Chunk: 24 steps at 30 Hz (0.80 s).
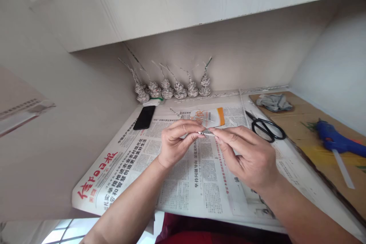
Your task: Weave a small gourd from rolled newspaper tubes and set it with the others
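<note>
Above the middle of the newspaper [183, 183], my two hands meet over a thin, short roll of paper [208, 134]. My left hand [177, 139] pinches its left end between thumb and fingertips. Thumb and fingers of my right hand [250, 156] close on the right end. A thin dark line runs along the roll; I cannot make out whether it is a separate needle or stick. Just beyond the fingers lies a white and orange printed card or packet [220, 116].
Several gourd-shaped coils of rolled newspaper [180, 90] stand along the back wall. A black phone [144, 117] lies at left. At right are black-handled scissors [265, 129], a cardboard sheet [305, 141], a crumpled cloth [275, 102] and a blue glue gun [334, 137]. A cabinet [183, 4] overhangs the table.
</note>
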Each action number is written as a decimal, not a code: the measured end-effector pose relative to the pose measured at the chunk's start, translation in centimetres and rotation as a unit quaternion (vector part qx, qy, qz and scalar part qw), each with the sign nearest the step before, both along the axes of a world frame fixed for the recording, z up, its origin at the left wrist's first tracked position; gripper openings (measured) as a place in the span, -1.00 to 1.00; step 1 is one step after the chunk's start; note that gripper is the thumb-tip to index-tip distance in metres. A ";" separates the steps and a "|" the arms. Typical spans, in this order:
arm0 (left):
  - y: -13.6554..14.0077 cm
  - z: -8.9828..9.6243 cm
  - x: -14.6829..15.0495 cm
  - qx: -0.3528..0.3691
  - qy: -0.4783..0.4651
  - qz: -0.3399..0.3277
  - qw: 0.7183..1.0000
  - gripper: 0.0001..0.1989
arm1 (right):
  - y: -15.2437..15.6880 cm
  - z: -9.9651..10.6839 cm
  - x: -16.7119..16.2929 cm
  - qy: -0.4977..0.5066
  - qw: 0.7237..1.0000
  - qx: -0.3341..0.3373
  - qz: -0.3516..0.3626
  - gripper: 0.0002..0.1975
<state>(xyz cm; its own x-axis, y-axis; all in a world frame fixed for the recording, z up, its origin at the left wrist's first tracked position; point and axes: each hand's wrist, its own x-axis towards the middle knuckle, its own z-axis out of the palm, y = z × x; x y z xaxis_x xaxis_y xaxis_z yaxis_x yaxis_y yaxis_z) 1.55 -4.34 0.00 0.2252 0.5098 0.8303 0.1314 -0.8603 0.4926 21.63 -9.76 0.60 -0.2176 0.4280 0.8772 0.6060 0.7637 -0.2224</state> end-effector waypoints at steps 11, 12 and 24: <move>-0.2 0.1 0.1 0.011 0.012 0.015 1.000 -0.86 | 0.2 -0.5 -0.2 -0.011 1.000 0.016 -0.016 -0.56; -0.2 0.1 0.1 0.010 0.013 0.015 1.000 -0.86 | 0.2 -0.5 -0.2 -0.012 1.000 0.017 -0.019 -0.56; -0.1 0.0 0.0 0.037 0.042 0.041 0.998 -0.82 | 0.1 -0.4 -0.1 -0.068 0.995 -0.002 -0.067 -0.71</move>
